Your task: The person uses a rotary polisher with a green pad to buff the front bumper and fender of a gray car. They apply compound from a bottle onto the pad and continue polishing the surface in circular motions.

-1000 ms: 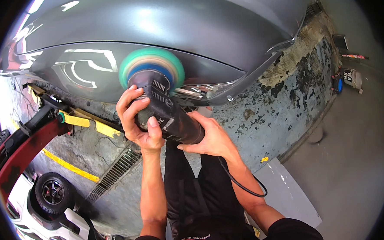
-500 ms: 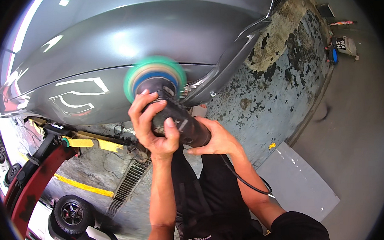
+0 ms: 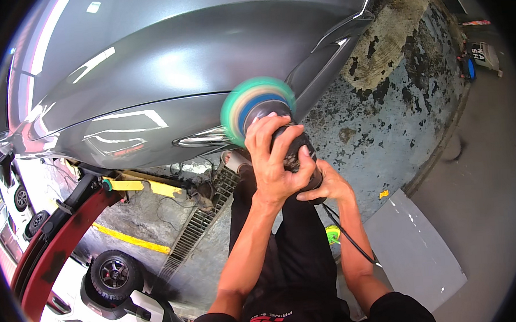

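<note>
A black power polisher (image 3: 265, 109) with a green round foam pad (image 3: 231, 111) and a blue backing ring rests against a glossy dark grey car body (image 3: 148, 62). The pad's rim looks blurred. It covers part of the panel seam, beside a narrow lamp (image 3: 201, 139). My left hand (image 3: 278, 163) is wrapped over the polisher's head, fingers bent around its neck. Farther back, my right hand (image 3: 334, 185) grips the rear end of the tool's body. A black power cord (image 3: 349, 238) runs from there along my right forearm.
At left stand a red lift arm (image 3: 64, 241) with yellow parts and a white vehicle with a black tyre (image 3: 116, 274). A floor grate (image 3: 200, 225) lies near my legs. To the right are a grey board (image 3: 417, 243) and worn, peeling floor paint (image 3: 395, 107).
The polisher and both hands have moved right along the car body, toward its corner. The lamp beside the pad is now uncovered on its left. The view has shifted slightly.
</note>
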A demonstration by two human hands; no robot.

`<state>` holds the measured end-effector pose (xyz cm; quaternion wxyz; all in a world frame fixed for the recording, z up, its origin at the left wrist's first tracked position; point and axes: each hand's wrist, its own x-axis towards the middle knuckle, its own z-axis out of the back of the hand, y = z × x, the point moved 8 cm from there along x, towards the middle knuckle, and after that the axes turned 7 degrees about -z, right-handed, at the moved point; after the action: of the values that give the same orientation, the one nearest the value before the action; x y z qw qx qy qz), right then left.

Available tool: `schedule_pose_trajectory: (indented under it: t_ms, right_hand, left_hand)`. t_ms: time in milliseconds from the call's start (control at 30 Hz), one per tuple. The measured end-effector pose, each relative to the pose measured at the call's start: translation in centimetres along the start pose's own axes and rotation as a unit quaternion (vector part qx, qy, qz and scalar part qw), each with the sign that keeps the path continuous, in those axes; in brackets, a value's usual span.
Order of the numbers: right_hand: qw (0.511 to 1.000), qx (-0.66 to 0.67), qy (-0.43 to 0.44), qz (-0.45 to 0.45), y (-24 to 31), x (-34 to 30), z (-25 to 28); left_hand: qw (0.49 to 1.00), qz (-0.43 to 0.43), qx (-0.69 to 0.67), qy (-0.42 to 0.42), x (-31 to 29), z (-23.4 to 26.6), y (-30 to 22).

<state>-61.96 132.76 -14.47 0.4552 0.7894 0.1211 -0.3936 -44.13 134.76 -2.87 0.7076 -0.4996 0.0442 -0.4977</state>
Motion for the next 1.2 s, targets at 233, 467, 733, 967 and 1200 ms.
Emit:
schedule_pose_trajectory:
  t_ms: [233, 467, 733, 967, 1200]
  right_hand:
    - [0.999, 0.037, 0.03, 0.0, 0.2, 0.3, -0.4]
    - [0.995, -0.079, 0.024, 0.053, 4.3, 0.8, -5.9]
    - [0.995, -0.09, 0.01, 0.03, 5.1, -1.2, -4.9]
    - [1.0, 0.027, 0.001, 0.013, 2.1, -2.9, -1.0]
    - [0.997, 0.064, 0.016, -0.041, -1.9, -2.2, -0.1]
  left_hand:
    - [1.0, 0.005, 0.005, 0.015, 0.1, -0.3, 0.1]
    - [0.996, 0.051, 0.015, -0.078, -1.0, 7.7, 2.7]
    - [0.993, 0.086, 0.004, -0.074, -0.2, 7.0, 1.7]
    - [0.997, 0.077, 0.007, 0.01, 1.0, 0.9, -0.6]
    - [0.998, 0.049, -0.023, 0.031, 0.2, -1.4, -1.1]
